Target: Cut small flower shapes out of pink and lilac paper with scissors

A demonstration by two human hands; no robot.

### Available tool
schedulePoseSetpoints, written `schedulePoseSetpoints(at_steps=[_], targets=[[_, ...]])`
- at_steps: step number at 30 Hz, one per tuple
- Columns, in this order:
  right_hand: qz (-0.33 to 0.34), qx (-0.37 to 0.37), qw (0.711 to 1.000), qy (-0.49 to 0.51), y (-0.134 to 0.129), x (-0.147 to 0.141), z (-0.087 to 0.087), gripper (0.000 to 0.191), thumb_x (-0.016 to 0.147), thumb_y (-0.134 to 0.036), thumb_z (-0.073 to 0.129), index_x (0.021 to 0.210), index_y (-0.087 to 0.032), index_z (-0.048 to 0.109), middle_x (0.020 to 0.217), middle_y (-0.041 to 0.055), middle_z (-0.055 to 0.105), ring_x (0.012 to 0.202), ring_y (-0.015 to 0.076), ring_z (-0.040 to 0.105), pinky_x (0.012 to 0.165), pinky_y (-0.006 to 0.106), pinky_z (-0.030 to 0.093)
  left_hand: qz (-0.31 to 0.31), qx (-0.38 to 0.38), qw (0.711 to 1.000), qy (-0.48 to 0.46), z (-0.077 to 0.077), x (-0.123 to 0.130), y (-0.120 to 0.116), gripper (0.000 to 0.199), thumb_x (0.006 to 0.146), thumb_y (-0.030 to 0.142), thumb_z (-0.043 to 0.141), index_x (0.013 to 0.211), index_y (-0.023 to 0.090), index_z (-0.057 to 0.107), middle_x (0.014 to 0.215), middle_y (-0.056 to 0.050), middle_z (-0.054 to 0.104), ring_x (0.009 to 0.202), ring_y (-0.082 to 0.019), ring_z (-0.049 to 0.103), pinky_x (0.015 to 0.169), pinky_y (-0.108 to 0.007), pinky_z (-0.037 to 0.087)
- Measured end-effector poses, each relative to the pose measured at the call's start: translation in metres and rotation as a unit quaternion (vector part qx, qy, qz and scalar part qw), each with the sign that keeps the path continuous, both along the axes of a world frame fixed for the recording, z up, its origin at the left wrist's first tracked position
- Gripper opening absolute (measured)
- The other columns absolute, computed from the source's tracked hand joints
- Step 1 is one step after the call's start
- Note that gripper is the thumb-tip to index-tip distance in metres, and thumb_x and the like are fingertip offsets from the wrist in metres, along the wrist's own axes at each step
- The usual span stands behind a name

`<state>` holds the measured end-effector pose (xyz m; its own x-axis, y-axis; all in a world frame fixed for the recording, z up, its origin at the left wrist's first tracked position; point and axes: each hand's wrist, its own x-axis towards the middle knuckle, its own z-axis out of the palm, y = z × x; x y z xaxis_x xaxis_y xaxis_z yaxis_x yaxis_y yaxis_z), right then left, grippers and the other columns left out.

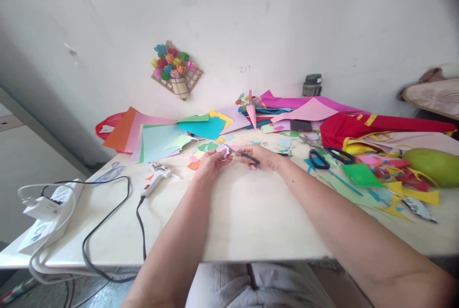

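Both hands are above the middle of the worktop (pixel 251 222), well back from its front edge. The left hand (pixel 211 165) has its grip closed on a small lilac paper piece (pixel 224 150), pinched between thumb and fingers. The right hand (pixel 264 156) grips the dark handles of the small scissors (pixel 248 158), their blades pointing left across the paper; whether they bite into it, I cannot tell. Little coloured scraps (pixel 205 147) lie just beyond and beside the left hand.

Toward the left edge are a white glue gun (pixel 155 183) and, near the front left corner, a power strip (pixel 53 217) with a plug in it. Large paper sheets (pixel 163 138) lie along the back edge, and a pink paper cone (pixel 251 114) with small paper flowers stands out near its middle. Toward the right edge are 1 pair of larger blue-handled scissors (pixel 319 159), a green plastic packet (pixel 362 175) and a green fruit (pixel 432 167).
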<state>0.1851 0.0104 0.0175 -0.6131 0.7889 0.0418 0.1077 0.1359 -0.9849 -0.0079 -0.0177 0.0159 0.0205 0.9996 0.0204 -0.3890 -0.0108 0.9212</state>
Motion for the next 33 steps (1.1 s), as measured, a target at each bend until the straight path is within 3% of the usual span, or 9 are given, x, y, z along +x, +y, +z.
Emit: schedulePoseSetpoints(at_steps=[8, 14, 33], targets=[[0.003, -0.026, 0.999, 0.023, 0.0003, -0.0007, 0.0009, 0.029, 0.065, -0.033, 0.078, 0.078, -0.013, 0.061, 0.054, -0.0064, 0.048, 0.040, 0.0041, 0.038, 0.036, 0.019, 0.028, -0.009, 0.005, 1.000, -0.002, -0.0038, -0.0026, 0.0025, 0.019, 0.068, 0.018, 0.081, 0.076, 0.011, 0.065, 0.065, -0.003, 0.067, 0.053, -0.011, 0.062, 0.065, -0.027, 0.057], [0.006, -0.023, 0.999, 0.029, 0.0014, 0.0023, 0.0004, 0.032, 0.062, -0.032, 0.080, 0.081, -0.013, 0.062, 0.056, -0.0062, 0.050, 0.042, 0.0043, 0.041, 0.036, 0.019, 0.030, -0.027, 0.022, 0.999, 0.017, -0.0042, -0.0046, 0.0028, 0.026, 0.067, 0.024, 0.083, 0.073, 0.014, 0.060, 0.065, -0.003, 0.068, 0.053, -0.012, 0.064, 0.061, -0.025, 0.056], [0.017, -0.038, 0.999, 0.020, 0.0000, 0.0042, 0.0041, 0.026, 0.066, -0.028, 0.076, 0.081, -0.012, 0.062, 0.052, -0.0072, 0.048, 0.039, 0.0042, 0.038, 0.036, 0.020, 0.028, -0.029, 0.024, 0.999, 0.027, -0.0051, -0.0044, 0.0032, 0.023, 0.065, 0.024, 0.084, 0.067, 0.013, 0.063, 0.068, -0.004, 0.070, 0.054, -0.012, 0.065, 0.064, -0.027, 0.057]])
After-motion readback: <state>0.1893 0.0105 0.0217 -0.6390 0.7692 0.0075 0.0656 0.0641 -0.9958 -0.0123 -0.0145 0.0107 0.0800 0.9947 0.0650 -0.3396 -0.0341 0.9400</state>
